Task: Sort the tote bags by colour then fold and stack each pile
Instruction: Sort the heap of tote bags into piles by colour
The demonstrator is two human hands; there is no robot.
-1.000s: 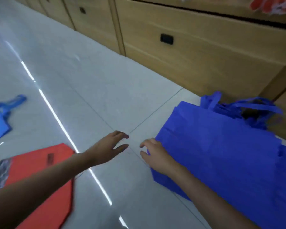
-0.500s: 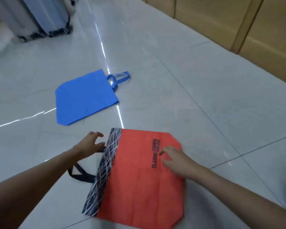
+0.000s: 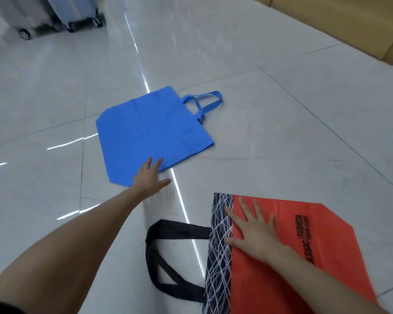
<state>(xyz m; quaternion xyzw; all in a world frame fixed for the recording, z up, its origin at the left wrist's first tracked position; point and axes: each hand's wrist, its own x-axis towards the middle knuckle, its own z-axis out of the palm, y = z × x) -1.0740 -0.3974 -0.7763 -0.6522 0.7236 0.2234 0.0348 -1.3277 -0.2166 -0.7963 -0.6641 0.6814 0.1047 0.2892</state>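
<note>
Glossy tiled floor (image 3: 281, 98), right hand (image 3: 254, 232) flat on orange tote (image 3: 349, 245), left hand (image 3: 149, 177) spread, seemingly touching blue tote (image 3: 150, 130)

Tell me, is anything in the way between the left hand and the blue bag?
No, nothing visible is. The left hand has its fingertips over the near edge of the blue bag on the floor. The red bag lies off to the side, under the right hand.

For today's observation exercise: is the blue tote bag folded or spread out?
Spread out. The blue tote bag lies flat on the floor, handles extended, with only crease lines across it.
</note>
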